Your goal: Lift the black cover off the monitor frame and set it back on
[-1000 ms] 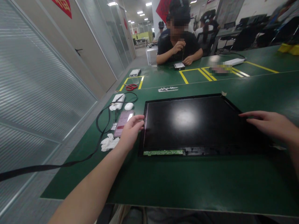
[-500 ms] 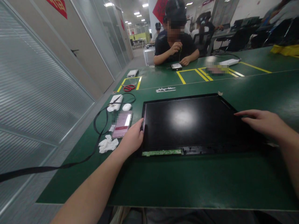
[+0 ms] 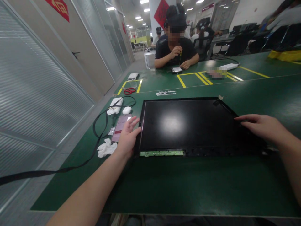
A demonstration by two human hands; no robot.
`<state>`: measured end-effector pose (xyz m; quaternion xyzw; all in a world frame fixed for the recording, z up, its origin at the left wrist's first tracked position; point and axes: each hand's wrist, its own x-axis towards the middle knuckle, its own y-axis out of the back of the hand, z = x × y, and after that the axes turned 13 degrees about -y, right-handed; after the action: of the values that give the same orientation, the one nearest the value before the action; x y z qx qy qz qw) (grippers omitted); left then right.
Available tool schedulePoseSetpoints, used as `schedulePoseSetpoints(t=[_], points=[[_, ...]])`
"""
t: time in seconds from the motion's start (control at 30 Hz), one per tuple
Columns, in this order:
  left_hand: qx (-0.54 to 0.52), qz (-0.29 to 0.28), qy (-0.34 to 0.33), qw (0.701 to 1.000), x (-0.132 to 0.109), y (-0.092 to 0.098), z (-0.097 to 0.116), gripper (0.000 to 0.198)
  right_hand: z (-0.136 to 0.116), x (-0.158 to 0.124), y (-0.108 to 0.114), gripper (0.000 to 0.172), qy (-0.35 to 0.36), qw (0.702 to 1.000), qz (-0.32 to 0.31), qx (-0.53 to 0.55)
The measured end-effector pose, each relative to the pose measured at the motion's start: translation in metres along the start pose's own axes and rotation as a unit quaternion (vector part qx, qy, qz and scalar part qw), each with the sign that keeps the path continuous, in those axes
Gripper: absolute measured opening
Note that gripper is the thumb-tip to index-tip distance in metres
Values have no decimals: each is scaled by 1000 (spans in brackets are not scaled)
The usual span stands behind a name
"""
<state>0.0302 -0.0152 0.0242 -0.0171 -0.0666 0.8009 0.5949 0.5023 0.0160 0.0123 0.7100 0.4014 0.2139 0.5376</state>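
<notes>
While screen panel point(image 3: 183, 125) lies flat | left hand point(image 3: 127, 138), right hand point(image 3: 261, 127) touch opposite edges

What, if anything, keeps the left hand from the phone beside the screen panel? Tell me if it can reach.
Probably yes. The left hand sits at the left edge of the screen panel, and the phone lies flat right beside it on the green table, with nothing between them.
</notes>
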Motion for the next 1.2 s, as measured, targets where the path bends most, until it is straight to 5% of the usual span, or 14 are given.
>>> schedulePoseSetpoints(t=[0.17,0.33,0.63,0.77,0.97,1.2], points=[[-17,33,106,994,2,-4,-1,58,2,3,0,33,14,1000,-5,-7],[-54,42,121,990,2,-6,1,55,9,10,-2,35,46,999,-6,-1],[-84,-3,86,993,2,-1,0,67,17,13,-6,48,3,982,-73,175],[-43,-38,48,997,6,0,-8,61,14,12,-13,52,-11,959,-35,282],[19,-55,-27,998,14,-1,-25,56,5,23,-13,50,-49,960,-12,277],[79,-131,-42,987,21,-1,-32,57,-3,33,-6,42,-104,955,-31,275]])
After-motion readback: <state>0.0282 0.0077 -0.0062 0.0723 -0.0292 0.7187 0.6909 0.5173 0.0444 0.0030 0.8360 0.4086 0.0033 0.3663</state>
